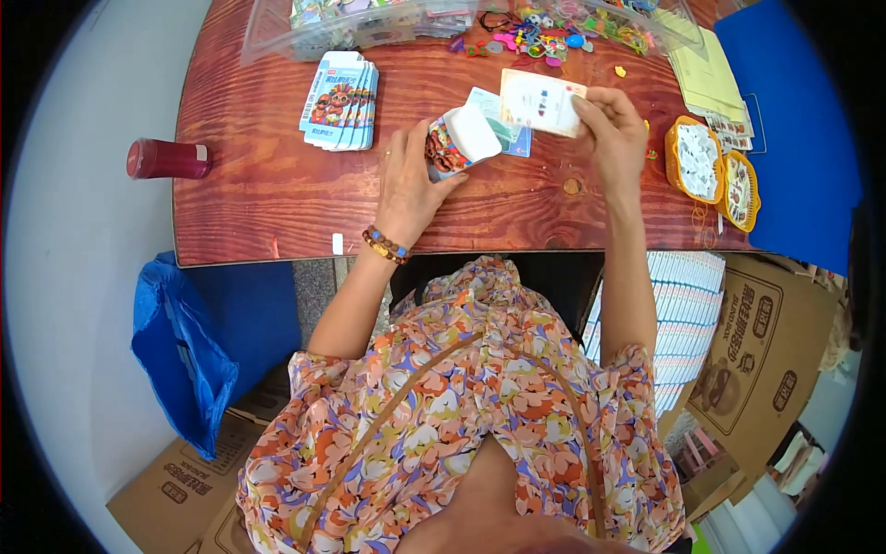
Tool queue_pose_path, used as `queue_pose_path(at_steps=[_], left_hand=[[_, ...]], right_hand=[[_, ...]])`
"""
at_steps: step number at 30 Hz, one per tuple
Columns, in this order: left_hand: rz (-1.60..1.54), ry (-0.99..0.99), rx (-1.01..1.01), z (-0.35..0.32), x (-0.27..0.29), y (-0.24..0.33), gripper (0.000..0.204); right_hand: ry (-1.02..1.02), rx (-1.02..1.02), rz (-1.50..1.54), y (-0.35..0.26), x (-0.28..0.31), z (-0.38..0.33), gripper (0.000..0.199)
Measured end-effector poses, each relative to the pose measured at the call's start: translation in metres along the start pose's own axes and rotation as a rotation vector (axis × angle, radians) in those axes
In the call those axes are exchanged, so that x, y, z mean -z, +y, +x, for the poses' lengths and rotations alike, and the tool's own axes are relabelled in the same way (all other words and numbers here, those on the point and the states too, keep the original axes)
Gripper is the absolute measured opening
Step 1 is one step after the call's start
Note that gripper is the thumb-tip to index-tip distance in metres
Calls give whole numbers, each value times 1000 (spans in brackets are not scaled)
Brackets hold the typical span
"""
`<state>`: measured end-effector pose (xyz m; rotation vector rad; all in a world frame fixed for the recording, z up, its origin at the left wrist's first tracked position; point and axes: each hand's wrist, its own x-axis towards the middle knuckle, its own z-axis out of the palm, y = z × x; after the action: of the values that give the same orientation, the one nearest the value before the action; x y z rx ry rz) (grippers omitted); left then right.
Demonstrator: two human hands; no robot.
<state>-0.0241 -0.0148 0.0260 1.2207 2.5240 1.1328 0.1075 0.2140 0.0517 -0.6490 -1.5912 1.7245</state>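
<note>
My left hand (406, 180), with beaded bracelets at its wrist, is closed round a small printed box (445, 152). The box is tilted, and its white top flap (475, 134) stands open toward the right. Between thumb and fingers, my right hand (614, 134) pinches a pale card (543, 102) with a little print on it, just right of the box. Under and beside this card, a greenish card and a blue one (524, 143) lie on the table. What is inside the box cannot be seen.
Left of the box lies a fanned stack of blue flat boxes (340, 102). A red bottle (169, 159) lies at the table's left edge. Clear bins (369, 37) and small colourful trinkets (540, 37) fill the back. Yellow baskets (681, 177) with packets stand at right.
</note>
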Motion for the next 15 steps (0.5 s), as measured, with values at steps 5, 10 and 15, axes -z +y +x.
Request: queue_pose_path(at_steps=[5, 10, 15], left_hand=[[-27, -18, -76, 6, -14, 12, 82], [-23, -9, -133, 6, -18, 19, 85], [15, -11, -236, 7, -20, 26, 91]], right_hand=[[-67, 120, -202, -37, -15, -34, 8], [-132, -26, -353, -37, -5, -38, 8], [-211, 47, -539, -27, -24, -36, 12]])
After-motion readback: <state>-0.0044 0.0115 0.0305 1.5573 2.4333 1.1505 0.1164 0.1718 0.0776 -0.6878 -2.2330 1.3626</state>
